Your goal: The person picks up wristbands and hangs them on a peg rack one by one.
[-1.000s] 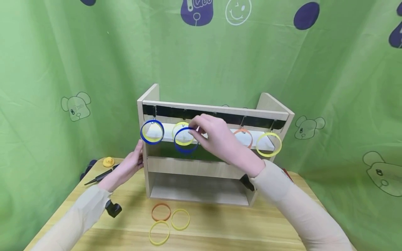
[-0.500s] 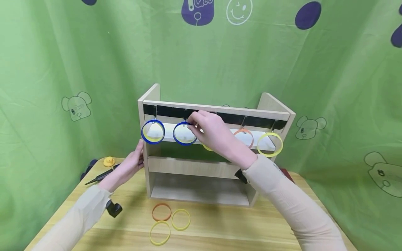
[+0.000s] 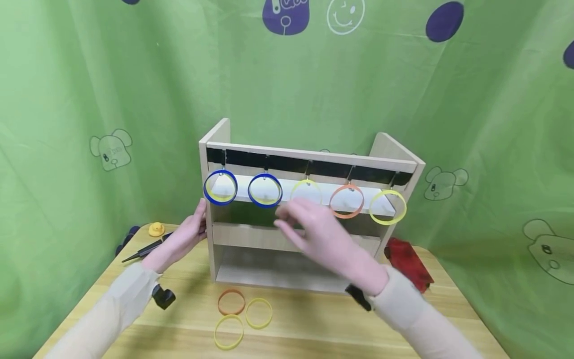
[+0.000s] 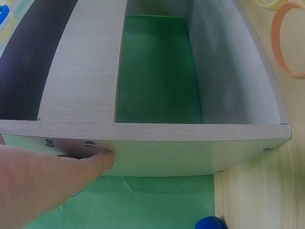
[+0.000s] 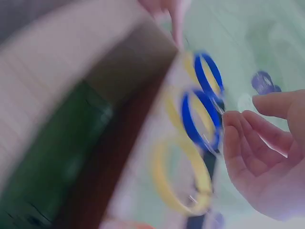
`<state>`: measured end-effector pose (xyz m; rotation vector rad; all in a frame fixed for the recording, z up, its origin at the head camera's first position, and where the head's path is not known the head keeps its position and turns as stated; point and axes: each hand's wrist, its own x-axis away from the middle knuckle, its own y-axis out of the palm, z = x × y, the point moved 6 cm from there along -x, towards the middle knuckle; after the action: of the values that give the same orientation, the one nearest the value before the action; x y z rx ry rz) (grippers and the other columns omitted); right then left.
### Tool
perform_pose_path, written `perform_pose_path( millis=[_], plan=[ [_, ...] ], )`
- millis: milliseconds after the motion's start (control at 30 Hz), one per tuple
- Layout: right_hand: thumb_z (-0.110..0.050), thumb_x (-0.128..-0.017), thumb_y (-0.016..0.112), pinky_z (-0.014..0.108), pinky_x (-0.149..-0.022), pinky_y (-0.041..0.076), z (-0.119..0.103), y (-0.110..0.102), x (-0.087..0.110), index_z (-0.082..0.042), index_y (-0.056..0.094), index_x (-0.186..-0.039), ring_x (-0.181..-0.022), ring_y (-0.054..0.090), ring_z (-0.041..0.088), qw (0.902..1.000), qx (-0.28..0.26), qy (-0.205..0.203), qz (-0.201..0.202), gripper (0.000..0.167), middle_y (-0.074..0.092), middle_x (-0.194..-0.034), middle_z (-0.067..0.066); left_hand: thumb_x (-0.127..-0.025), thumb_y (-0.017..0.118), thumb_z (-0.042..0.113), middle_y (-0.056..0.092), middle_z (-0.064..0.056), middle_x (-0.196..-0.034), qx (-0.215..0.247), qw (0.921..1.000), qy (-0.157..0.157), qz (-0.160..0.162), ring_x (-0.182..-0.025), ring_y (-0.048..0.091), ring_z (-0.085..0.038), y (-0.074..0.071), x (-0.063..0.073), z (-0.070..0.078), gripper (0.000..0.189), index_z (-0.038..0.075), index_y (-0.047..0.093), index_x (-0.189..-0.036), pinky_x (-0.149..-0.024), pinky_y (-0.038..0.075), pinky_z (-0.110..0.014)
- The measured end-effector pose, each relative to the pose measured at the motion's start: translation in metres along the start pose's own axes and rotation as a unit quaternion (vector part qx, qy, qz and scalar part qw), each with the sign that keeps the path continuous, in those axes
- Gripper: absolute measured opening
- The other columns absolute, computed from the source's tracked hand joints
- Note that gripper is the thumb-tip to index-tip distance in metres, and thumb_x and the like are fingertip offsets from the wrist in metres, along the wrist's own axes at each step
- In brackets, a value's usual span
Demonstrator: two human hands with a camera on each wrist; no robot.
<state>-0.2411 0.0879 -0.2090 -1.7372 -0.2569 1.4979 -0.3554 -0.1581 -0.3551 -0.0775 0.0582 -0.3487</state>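
My left hand (image 3: 183, 237) rests with extended fingers against the left side of a pale wooden shelf (image 3: 251, 236); in the left wrist view its thumb (image 4: 102, 161) lies on the side panel. Rings hang from hooks along the shelf's black strip. On the two leftmost hooks, a blue ring (image 3: 220, 203) and another blue ring (image 3: 265, 206) each hang with a yellow one behind. Then come a yellow ring (image 3: 307, 181), an orange ring (image 3: 347, 217) and a yellow ring (image 3: 388, 223). My right hand (image 3: 320, 232), loosely curled and holding nothing, is in front of the middle hook.
On the table before the shelf lie an orange ring (image 3: 231, 290) and two yellow rings, one (image 3: 258, 327) to its right. A yellow rubber duck (image 3: 156, 229) and a black pointed tool (image 3: 142, 251) are at left. Red fabric (image 3: 409, 264) lies at right. A green curtain (image 3: 287, 89) hangs behind.
The blue ring went up onto the second hook, over the yellow one there. My right hand has let go of it and moved down and right. The left hand stays put.
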Motion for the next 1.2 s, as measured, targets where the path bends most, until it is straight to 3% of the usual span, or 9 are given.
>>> perform_pose_path(
  millis=[200,333,567,933,1200],
  plan=[
    [-0.005,-0.084,0.075,0.005,-0.065,0.052,-0.004,0.064,0.059,-0.005,0.066,-0.09,-0.069,0.063,0.007,0.9976,-0.031,0.024,-0.057,0.011,0.068,-0.081,0.002,-0.099,0.011,0.069,0.01,-0.033,-0.162,0.002,1.0,-0.005,0.003,-0.152,0.013,-0.046,-0.001,0.001,0.001,0.093,-0.003,0.006,-0.157,-0.128,0.013,-0.053],
    [-0.003,-0.082,0.075,0.004,-0.063,0.051,-0.004,0.101,0.093,-0.006,0.065,-0.088,-0.067,0.064,0.006,0.993,-0.052,0.059,-0.088,0.011,0.067,-0.078,0.002,-0.098,0.011,0.07,0.01,-0.033,-0.162,0.002,1.0,-0.005,0.002,-0.152,0.013,-0.047,-0.001,0.001,0.0,0.094,-0.004,0.006,-0.157,-0.128,0.012,-0.054],
    [-0.003,-0.085,0.07,0.009,-0.061,0.054,0.008,0.15,0.131,-0.003,0.067,-0.089,-0.07,0.066,0.01,0.9683,-0.081,0.157,-0.176,0.005,0.069,-0.08,0.005,-0.098,0.012,0.07,0.012,-0.031,-0.162,0.001,1.0,0.002,0.004,-0.152,0.014,-0.046,-0.003,0.0,0.0,0.093,-0.002,0.006,-0.158,-0.127,0.014,-0.054],
    [-0.006,-0.086,0.072,0.006,-0.054,0.042,0.03,0.184,0.157,-0.006,0.068,-0.084,-0.063,0.048,-0.002,0.9467,-0.068,0.218,-0.227,0.004,0.064,-0.074,-0.001,-0.098,0.012,0.07,0.012,-0.033,-0.161,0.003,1.0,-0.004,0.004,-0.151,0.015,-0.047,-0.001,0.001,0.002,0.095,-0.004,0.007,-0.157,-0.128,0.013,-0.053],
    [-0.011,-0.084,0.075,0.007,-0.053,0.04,0.03,0.193,0.161,-0.005,0.07,-0.082,-0.061,0.044,-0.003,0.9423,-0.034,0.223,-0.248,0.008,0.062,-0.071,-0.001,-0.098,0.011,0.07,0.01,-0.031,-0.163,-0.001,1.0,-0.004,0.001,-0.152,0.012,-0.046,-0.002,0.0,0.001,0.094,-0.003,0.006,-0.157,-0.128,0.013,-0.053]
  ],
)
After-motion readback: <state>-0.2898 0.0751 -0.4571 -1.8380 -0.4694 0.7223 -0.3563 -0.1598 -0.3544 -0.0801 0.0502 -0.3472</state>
